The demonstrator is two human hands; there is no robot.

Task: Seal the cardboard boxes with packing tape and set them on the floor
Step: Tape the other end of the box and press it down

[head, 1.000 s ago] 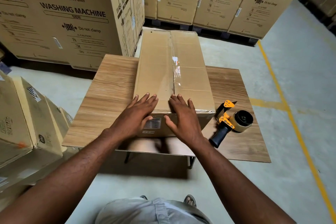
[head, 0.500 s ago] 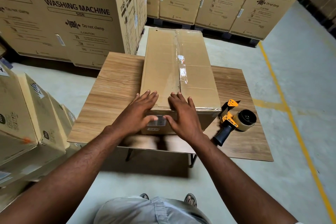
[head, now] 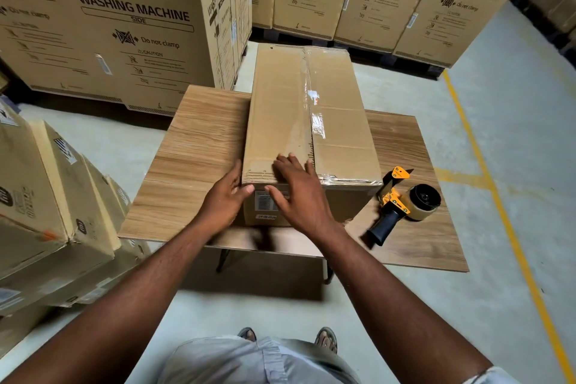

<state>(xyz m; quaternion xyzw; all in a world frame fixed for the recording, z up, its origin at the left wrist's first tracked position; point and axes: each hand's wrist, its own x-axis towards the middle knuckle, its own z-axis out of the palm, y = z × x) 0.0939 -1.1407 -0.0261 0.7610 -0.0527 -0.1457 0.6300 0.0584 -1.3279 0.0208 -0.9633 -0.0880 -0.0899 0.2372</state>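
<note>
Where clear tape (head: 312, 121) crosses top lengthwise, long brown box (head: 277, 115) looks sealed.

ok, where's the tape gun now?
Head view: the tape gun lies on the table, right of the box, by its near right corner.

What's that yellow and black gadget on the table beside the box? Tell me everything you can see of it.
A hand-held tape dispenser: black grip, yellow-orange frame with a small orange flap at its far end, and a roll of tan tape on a dark hub. It lies on its side on the wooden table, just right of the near corner of the cardboard box, grip toward the person. Nobody holds it; whether it touches the box is unclear.
</note>
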